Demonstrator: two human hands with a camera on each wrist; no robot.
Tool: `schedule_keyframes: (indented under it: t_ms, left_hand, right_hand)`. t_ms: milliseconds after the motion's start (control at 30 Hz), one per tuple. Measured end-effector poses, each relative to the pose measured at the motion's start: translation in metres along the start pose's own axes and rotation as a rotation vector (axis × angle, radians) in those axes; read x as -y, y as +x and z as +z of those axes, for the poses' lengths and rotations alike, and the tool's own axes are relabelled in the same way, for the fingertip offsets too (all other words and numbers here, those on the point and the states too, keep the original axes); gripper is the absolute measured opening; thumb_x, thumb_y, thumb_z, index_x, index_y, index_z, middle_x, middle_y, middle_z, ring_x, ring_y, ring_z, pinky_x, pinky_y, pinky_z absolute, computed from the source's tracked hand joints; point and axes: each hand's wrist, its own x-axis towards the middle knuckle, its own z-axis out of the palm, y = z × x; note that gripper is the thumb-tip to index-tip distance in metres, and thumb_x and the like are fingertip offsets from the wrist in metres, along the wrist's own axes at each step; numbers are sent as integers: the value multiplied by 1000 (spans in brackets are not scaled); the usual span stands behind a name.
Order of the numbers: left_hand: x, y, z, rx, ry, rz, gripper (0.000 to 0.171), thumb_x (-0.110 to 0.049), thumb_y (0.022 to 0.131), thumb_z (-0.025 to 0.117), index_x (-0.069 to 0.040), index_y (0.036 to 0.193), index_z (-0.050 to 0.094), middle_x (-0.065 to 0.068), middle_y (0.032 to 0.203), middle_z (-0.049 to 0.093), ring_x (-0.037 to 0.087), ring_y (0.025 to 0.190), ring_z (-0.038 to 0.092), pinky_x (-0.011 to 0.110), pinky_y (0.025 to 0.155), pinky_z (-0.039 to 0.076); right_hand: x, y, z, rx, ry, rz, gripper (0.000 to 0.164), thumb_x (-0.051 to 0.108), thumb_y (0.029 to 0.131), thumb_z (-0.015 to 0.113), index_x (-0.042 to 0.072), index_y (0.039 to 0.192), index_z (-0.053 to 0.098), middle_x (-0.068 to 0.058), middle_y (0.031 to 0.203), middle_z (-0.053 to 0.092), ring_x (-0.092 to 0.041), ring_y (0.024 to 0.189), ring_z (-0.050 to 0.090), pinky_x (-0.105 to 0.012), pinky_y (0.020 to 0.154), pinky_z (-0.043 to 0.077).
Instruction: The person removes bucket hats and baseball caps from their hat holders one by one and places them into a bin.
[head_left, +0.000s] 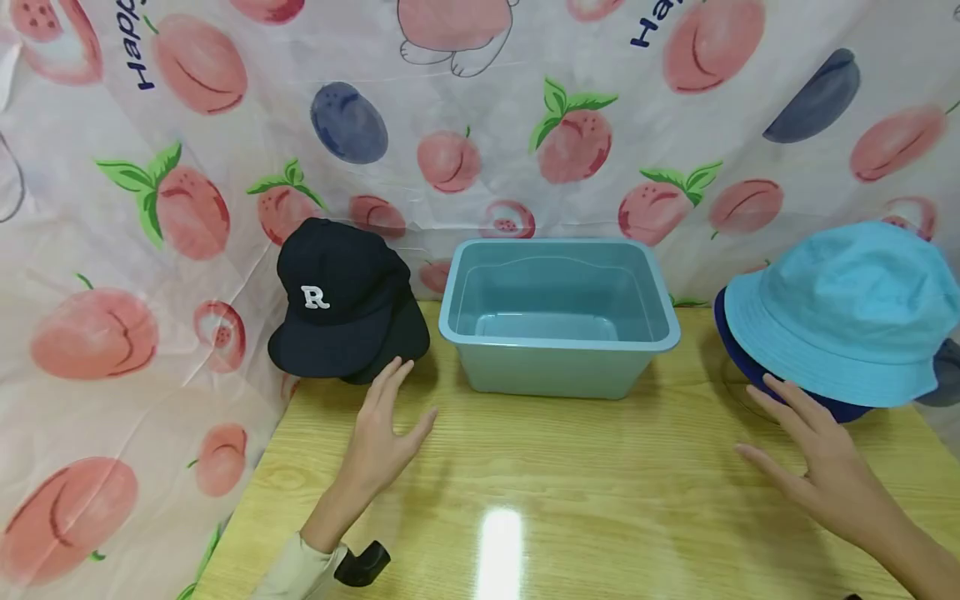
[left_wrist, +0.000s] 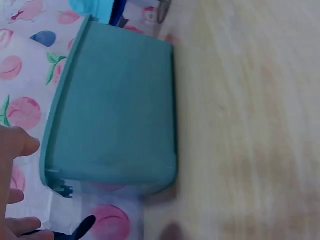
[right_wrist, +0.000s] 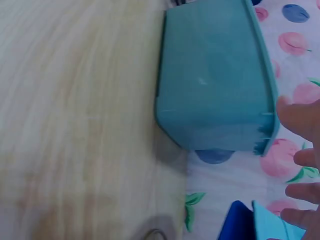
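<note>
My left hand (head_left: 378, 442) reaches over the table with fingers extended, its fingertips close to the brim of a black cap (head_left: 337, 292) with a white R. Whether they touch the brim I cannot tell. On the other side, my right hand (head_left: 821, 467) is held out, fingers spread, near a light blue bucket hat (head_left: 862, 308). Beneath that hat shows the brim of a dark blue hat (head_left: 727, 333). Between the hands stands a teal plastic bin (head_left: 555, 371), with nothing visible inside. Both wrist views show the side of this bin (left_wrist: 115, 105) beyond the fingers.
Everything stands on a light wooden table (head_left: 525, 467). A fruit-print cloth (head_left: 487, 108) hangs behind it and down the left side. At the far right, a dark grey item (head_left: 947, 375) is partly hidden behind the blue hat. A thin loop sticks out under the hats.
</note>
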Motion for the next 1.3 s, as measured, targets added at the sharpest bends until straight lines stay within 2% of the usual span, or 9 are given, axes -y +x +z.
schedule_keyframes:
  t_ms: [167, 233, 300, 400, 467, 633, 833, 1067, 1300]
  left_hand:
    - [0, 14, -5, -32, -103, 25, 65, -24, 85, 71, -14, 142, 42, 14, 145, 37, 28, 130, 40, 50, 97, 40]
    - [0, 20, -7, -41, -130, 30, 64, -24, 86, 70, -14, 142, 42, 14, 145, 37, 27, 130, 39, 48, 97, 41]
    - [1, 26, -8, -49, -163, 26, 63, -23, 87, 70, -15, 142, 42, 13, 145, 38, 24, 130, 39, 45, 98, 41]
    - [2, 33, -9, -49, -209, 8, 61, -23, 88, 69, -16, 142, 42, 12, 146, 38, 21, 132, 38, 42, 99, 41]
    - [2, 37, -8, -42, -245, -16, 61, -23, 88, 68, -16, 142, 41, 10, 145, 38, 20, 132, 37, 41, 100, 40]
    - [-4, 46, -8, -23, -329, -69, 60, -16, 89, 68, -9, 142, 40, 14, 143, 39, 27, 132, 37, 47, 100, 39]
    - [-30, 53, -19, 5, -360, -97, 57, -10, 90, 65, -1, 141, 40, 19, 142, 39, 31, 132, 36, 47, 101, 38]
    - [-32, 61, -16, 8, -391, -102, 55, -11, 91, 63, 0, 140, 41, 20, 141, 40, 31, 132, 37, 48, 101, 38]
    - [-38, 71, -11, 16, -397, -109, 53, -11, 92, 62, 2, 139, 40, 19, 142, 39, 33, 132, 37, 48, 101, 38]
  right_hand:
    - [5, 6, -11, -60, 4, 41, 72, 10, 79, 76, 12, 143, 43, -18, 147, 33, -40, 136, 24, -68, 98, 19]
    - [5, 8, -16, -86, -11, 49, 71, 9, 78, 76, 11, 142, 45, -17, 148, 34, -35, 137, 25, -62, 102, 22]
    - [4, 11, -21, -106, -18, 45, 69, 9, 79, 76, 10, 141, 45, -18, 147, 34, -36, 136, 26, -62, 101, 23]
    - [0, 15, -27, -129, -30, 31, 67, 10, 81, 74, 6, 141, 45, -22, 145, 35, -42, 134, 28, -61, 102, 23]
    - [-2, 18, -32, -148, -40, 23, 65, 11, 83, 73, 4, 140, 45, -26, 143, 36, -46, 132, 29, -65, 99, 22]
    - [-6, 26, -40, -215, -109, 4, 58, 22, 88, 69, 2, 138, 47, -28, 139, 40, -48, 127, 35, -60, 101, 26]
    - [-10, 36, -51, -224, -149, 8, 58, 29, 91, 64, 4, 139, 46, -27, 141, 39, -49, 127, 35, -61, 99, 27]
    - [-17, 49, -68, -232, -204, 64, 61, 34, 92, 62, 0, 140, 43, -27, 142, 38, -44, 131, 32, -57, 105, 23]
    - [-23, 63, -81, -280, -155, 64, 62, 36, 93, 60, -4, 137, 44, -30, 140, 38, -44, 133, 28, -55, 109, 17]
